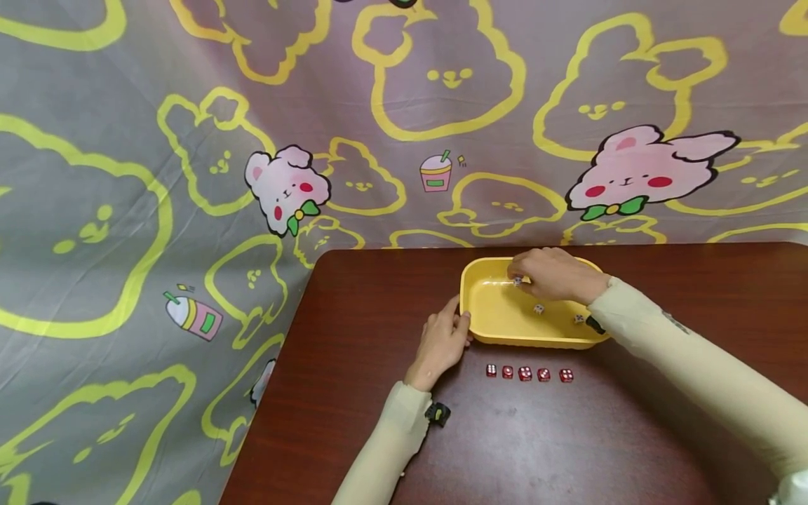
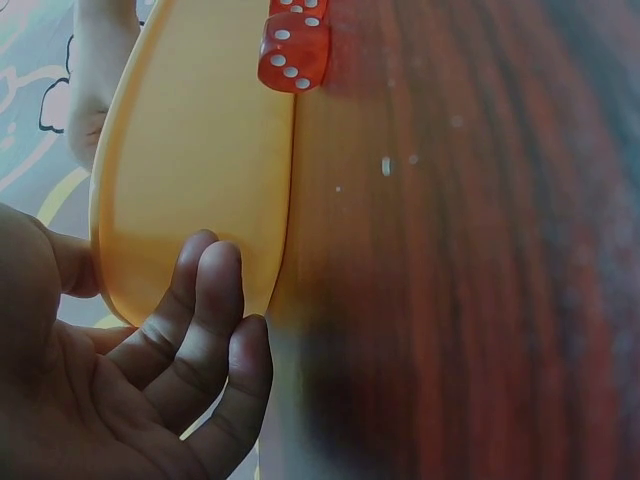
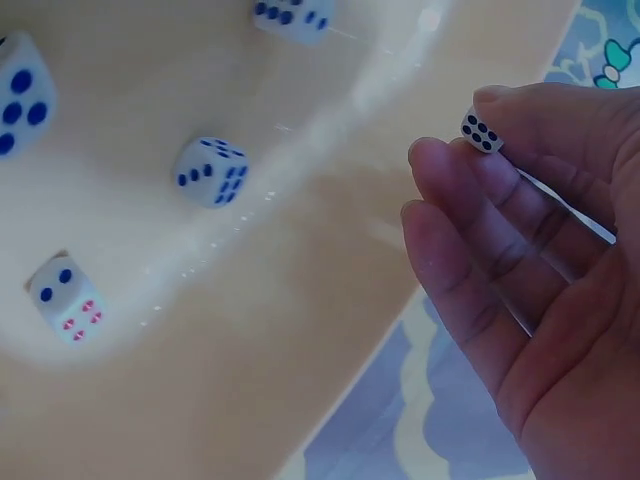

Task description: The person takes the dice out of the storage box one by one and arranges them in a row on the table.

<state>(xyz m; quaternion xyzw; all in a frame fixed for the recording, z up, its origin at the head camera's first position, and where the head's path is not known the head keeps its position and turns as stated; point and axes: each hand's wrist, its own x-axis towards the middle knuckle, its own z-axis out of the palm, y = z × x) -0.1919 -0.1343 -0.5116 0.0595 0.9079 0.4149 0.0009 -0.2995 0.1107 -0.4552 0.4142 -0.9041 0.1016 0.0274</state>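
Note:
My right hand (image 1: 558,273) is over the far part of a yellow tray (image 1: 499,339). It pinches a small white die (image 3: 481,131) with dark pips between thumb and fingertips. Several other white dice with blue pips lie in the tray, among them one die (image 3: 212,172) and another with blue and red pips (image 3: 66,298). At the tray's left end my left hand (image 1: 440,344) grips the rim, its thumb at the edge and its fingers bent against the outer wall. The right wrist hides part of the tray's right end.
Several red dice (image 1: 525,373) with white pips stand in a row on the dark wood table (image 1: 505,435), just in front of the tray. A cartoon-printed curtain (image 1: 404,84) hangs behind and to the left of the table.

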